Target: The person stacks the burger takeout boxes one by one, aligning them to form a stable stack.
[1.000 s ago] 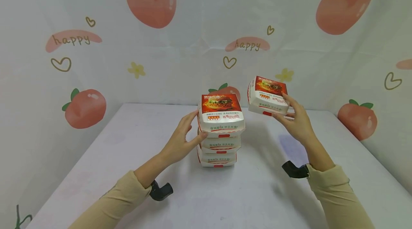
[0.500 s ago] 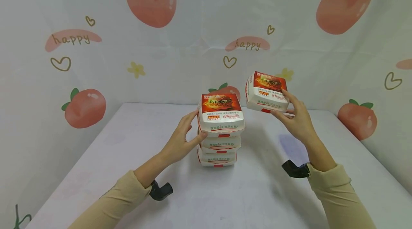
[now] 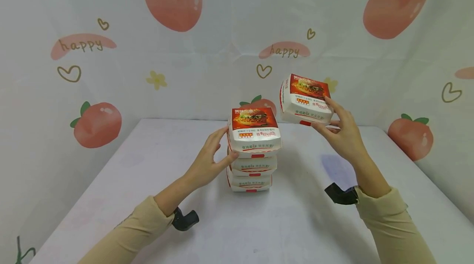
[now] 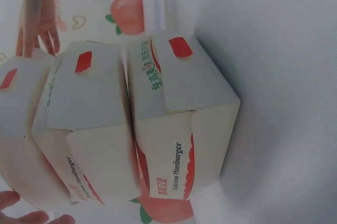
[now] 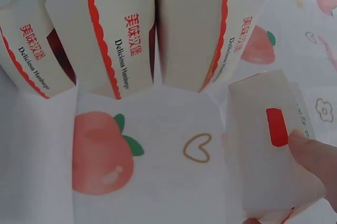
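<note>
A stack of white hamburger boxes stands in the middle of the table in the head view, the top box point(image 3: 253, 128) showing a red burger picture on its lid. Against its left side rests my left hand point(image 3: 207, 161), thumb near the front corner and fingers fairly straight. My right hand point(image 3: 344, 136) pinches another hamburger box point(image 3: 306, 101) by its right end, in the air to the right of the stack and above it, slightly tilted. In the right wrist view, the thumb point(image 5: 313, 153) presses on the held box's front point(image 5: 263, 145), beside its red tab.
The white table point(image 3: 163, 148) extends around the stack. Behind it hangs a white cloth point(image 3: 222, 50) printed with fruit, hearts and words. A black curved piece sits at each wrist, the left one point(image 3: 185, 219) and the right one point(image 3: 340, 194).
My right hand has raised the held hamburger box and shifted it slightly left. My left hand and the stack have stayed in place.
</note>
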Demonstrator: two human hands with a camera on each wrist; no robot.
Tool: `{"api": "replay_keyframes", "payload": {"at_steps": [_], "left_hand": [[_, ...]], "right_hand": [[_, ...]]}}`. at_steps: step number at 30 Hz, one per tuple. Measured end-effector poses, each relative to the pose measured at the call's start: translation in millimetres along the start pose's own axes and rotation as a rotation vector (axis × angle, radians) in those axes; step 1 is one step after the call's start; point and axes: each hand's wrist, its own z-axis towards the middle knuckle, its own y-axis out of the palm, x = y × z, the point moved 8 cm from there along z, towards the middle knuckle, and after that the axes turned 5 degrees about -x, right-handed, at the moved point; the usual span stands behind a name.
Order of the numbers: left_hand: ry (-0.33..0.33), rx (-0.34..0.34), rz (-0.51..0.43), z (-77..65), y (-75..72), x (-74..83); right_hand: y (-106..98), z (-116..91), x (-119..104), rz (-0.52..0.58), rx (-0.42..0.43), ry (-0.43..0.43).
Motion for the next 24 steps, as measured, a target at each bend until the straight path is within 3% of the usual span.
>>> {"api": "replay_keyframes", "payload": {"at_steps": [24], "left_hand": [[0.001,0.005,0.004,-0.5,-0.1,0.8]], "right_hand": [[-5,-1,-34,-0.019,0.01,-0.07]]}}
